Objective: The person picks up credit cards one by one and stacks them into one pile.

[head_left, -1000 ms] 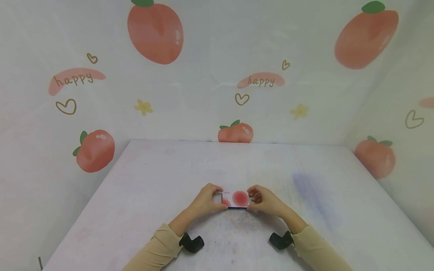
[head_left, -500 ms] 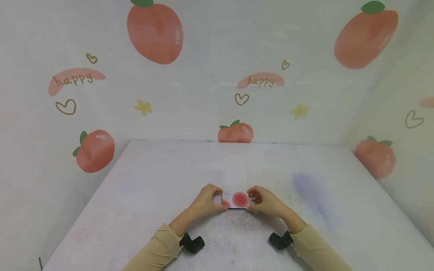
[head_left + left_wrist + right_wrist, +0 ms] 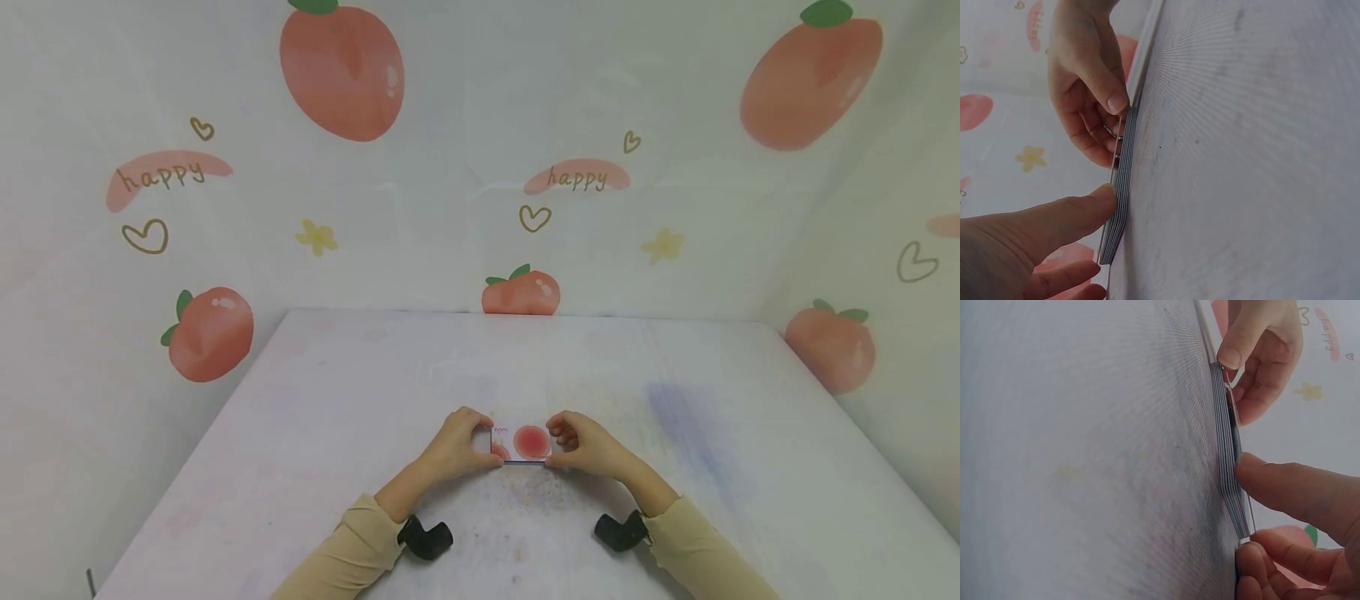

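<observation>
Between the two hands, at the middle of the table, lies a small stack of thin cards (image 3: 1121, 187), seen edge-on in both wrist views as grey and dark layers. A white top card (image 3: 525, 443) with a red circle printed on it covers the stack. My left hand (image 3: 453, 446) holds this card's left end, thumb at the near edge and fingers at the far edge. At the other end, my right hand (image 3: 592, 446) holds it the same way. In the right wrist view a narrow gap shows between the top card and the stack.
The pale table (image 3: 360, 375) has coloured smudges, with a blue stain (image 3: 686, 425) at right. Behind it hangs a white cloth (image 3: 450, 100) printed with peaches. Black wrist mounts (image 3: 425, 539) sit below both hands, close to the tabletop.
The top card's near edge has come slightly toward me, so the dark band below it looks thinner. Both hands have kept nearly the same place and hold.
</observation>
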Tool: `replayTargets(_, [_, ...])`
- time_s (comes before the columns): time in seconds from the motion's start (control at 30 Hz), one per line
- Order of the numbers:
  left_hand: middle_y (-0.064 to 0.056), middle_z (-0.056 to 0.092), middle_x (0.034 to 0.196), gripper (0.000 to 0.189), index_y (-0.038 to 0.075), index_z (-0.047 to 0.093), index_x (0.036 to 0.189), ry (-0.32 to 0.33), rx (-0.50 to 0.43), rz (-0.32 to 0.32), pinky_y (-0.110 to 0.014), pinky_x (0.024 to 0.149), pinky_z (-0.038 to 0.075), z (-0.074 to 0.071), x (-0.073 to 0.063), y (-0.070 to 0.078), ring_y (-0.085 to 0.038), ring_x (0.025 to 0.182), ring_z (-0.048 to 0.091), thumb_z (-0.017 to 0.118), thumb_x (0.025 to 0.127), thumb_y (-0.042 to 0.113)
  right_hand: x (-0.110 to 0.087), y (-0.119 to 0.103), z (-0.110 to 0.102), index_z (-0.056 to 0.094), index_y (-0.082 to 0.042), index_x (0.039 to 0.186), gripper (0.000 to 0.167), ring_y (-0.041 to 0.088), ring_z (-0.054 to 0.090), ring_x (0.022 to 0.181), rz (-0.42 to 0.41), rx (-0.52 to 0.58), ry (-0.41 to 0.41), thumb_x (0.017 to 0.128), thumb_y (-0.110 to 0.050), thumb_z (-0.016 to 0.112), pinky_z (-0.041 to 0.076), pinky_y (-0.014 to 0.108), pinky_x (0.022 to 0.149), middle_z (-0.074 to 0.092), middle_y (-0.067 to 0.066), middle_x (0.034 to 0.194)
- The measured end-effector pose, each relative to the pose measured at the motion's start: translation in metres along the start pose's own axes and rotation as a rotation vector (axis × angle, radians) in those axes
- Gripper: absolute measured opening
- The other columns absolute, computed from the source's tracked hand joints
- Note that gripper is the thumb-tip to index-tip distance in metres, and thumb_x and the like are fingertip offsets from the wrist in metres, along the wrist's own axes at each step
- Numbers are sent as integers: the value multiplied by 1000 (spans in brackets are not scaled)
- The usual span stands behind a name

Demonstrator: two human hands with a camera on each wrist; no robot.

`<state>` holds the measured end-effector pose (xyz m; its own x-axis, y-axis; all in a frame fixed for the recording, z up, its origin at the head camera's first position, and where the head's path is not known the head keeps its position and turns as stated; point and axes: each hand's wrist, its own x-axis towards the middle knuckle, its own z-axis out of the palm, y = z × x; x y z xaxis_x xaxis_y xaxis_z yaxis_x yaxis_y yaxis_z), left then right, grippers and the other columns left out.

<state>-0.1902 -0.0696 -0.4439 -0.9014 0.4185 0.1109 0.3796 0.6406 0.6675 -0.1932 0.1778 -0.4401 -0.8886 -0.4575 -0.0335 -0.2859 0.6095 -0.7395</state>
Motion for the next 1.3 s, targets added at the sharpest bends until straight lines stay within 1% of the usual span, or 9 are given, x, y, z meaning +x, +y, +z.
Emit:
replayTargets(0.2, [-13, 57, 105, 49, -3, 61, 107, 5, 24, 8, -43, 93, 42, 2, 1, -2, -27, 103, 51, 81, 69, 21, 0, 0, 0, 54, 3, 112, 48, 19, 55, 93, 7, -5, -1, 75, -17, 77, 50, 29, 81, 58, 13, 105])
replayTargets(0.43, [-13, 57, 104, 49, -3, 61, 106, 11, 40, 21, -44, 94, 42, 3, 0, -2, -27, 103, 51, 81, 68, 21, 0, -1, 0, 54, 3, 111, 48, 19, 55, 94, 29, 12, -4, 74, -16, 78, 49, 30, 81, 58, 12, 104])
replayTargets(0.7, [-14, 56, 104, 49, -4, 61, 107, 8, 29, 17, -44, 94, 41, 1, -1, 1, -28, 103, 51, 81, 68, 19, 0, -1, 0, 54, 3, 110, 48, 19, 55, 93, 35, 4, 4, 73, -16, 78, 49, 31, 81, 58, 12, 103])
replayTargets(0.9, [-14, 57, 104, 48, -3, 61, 106, 15, 20, 27, -45, 94, 41, 1, -1, 1, -29, 104, 51, 81, 68, 19, 1, 0, 1, 54, 3, 111, 49, 19, 55, 93, 34, -3, 6, 73, -16, 78, 49, 30, 81, 59, 11, 102])
replayTargets(1.13, [-14, 56, 105, 48, -3, 61, 106, 15, 15, 23, -45, 95, 41, 2, -1, 0, -30, 105, 51, 81, 69, 19, 1, 0, 0, 55, 4, 112, 49, 18, 54, 92, 7, -19, 1, 73, -16, 78, 48, 25, 78, 59, 11, 102])
replayTargets(1.3, [-13, 56, 104, 48, -3, 61, 106, 16, 21, 18, -45, 95, 41, 2, -1, 0, -29, 105, 50, 81, 68, 19, 0, 0, 0, 56, 4, 112, 49, 18, 55, 92, -2, -32, 5, 73, -16, 78, 48, 25, 78, 59, 12, 103])
